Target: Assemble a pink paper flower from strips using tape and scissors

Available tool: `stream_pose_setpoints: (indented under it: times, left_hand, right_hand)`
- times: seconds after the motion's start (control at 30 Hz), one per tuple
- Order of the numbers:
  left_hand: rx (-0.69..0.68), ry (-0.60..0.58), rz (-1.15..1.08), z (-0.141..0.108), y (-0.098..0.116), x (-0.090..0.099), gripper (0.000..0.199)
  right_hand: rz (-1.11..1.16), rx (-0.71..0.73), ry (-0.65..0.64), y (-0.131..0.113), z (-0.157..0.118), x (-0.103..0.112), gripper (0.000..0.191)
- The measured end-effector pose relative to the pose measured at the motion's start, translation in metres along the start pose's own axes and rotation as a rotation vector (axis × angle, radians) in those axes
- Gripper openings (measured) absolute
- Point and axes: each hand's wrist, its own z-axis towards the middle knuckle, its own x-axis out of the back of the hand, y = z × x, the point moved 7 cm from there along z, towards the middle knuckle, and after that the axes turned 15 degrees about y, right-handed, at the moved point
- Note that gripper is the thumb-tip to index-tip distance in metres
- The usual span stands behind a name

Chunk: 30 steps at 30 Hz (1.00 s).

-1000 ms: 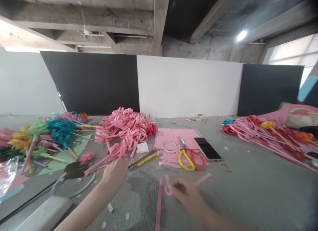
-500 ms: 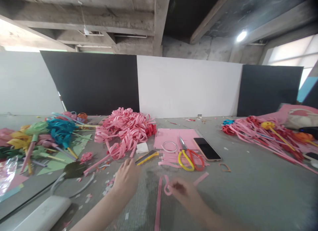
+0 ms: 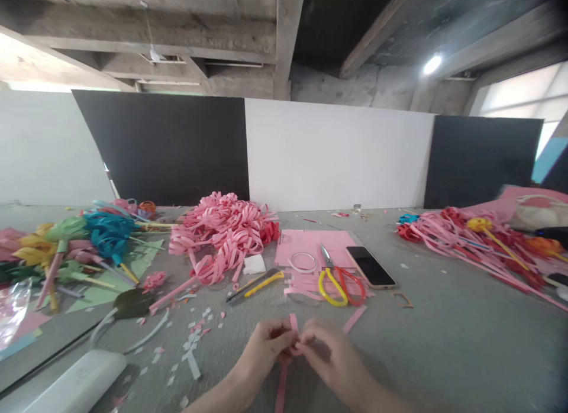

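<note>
A looped pink paper strip (image 3: 293, 323) is pinched between both hands at the lower middle. My left hand (image 3: 270, 345) has thumb and fingers closed on its left side. From the right, my right hand (image 3: 326, 348) grips the same strip with its fingertips, close against the left one. Under the hands, another pink strip (image 3: 281, 389) runs down towards the near edge of the view. A short pink piece (image 3: 354, 319) shows beyond the right hand. The exact shape of the loop is partly hidden by the fingers.
Scissors (image 3: 327, 256) lie on pink paper (image 3: 310, 241), beside a phone (image 3: 370, 266). A utility knife (image 3: 257, 284) is left of them. Pink curled strips (image 3: 226, 235), paper flowers (image 3: 109, 235) and a white power bank (image 3: 80, 383) occupy the left; more strips (image 3: 457, 235) lie right.
My left hand has left the utility knife area and moved down and right to the pink strip. My right hand stays near the same spot, its fingertips now meeting the left ones.
</note>
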Motion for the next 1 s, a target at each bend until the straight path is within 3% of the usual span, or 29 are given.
stream_pose_setpoints:
  times: [0.1,0.2,0.33,0.6,0.7,0.83,1.0]
  left_hand:
    - [-0.060,0.081,-0.029,-0.001,0.001,0.007,0.026]
    - [-0.150,0.101,0.043,-0.006,0.006,0.009,0.027]
    - [-0.218,0.049,0.148,-0.013,0.011,0.003,0.027]
    - [-0.200,0.034,0.130,-0.013,0.009,0.000,0.025]
    - [-0.182,0.050,0.123,-0.013,0.009,0.000,0.027]
    - [-0.162,0.034,0.128,-0.013,0.008,-0.002,0.025]
    - [-0.160,0.001,0.134,-0.012,0.004,-0.004,0.021]
  right_hand:
    - [-0.157,0.148,0.147,-0.010,-0.002,0.012,0.014]
    - [-0.264,0.213,0.211,-0.014,-0.005,0.016,0.016]
    - [-0.207,0.076,0.270,-0.005,-0.002,0.024,0.015]
    - [0.057,-0.180,0.362,0.003,0.019,0.053,0.016]
    - [0.152,-0.284,0.332,0.009,0.017,0.046,0.015]
    - [0.277,-0.453,0.259,0.026,0.001,0.021,0.015]
    - [0.421,-0.497,0.262,0.035,-0.007,0.005,0.027]
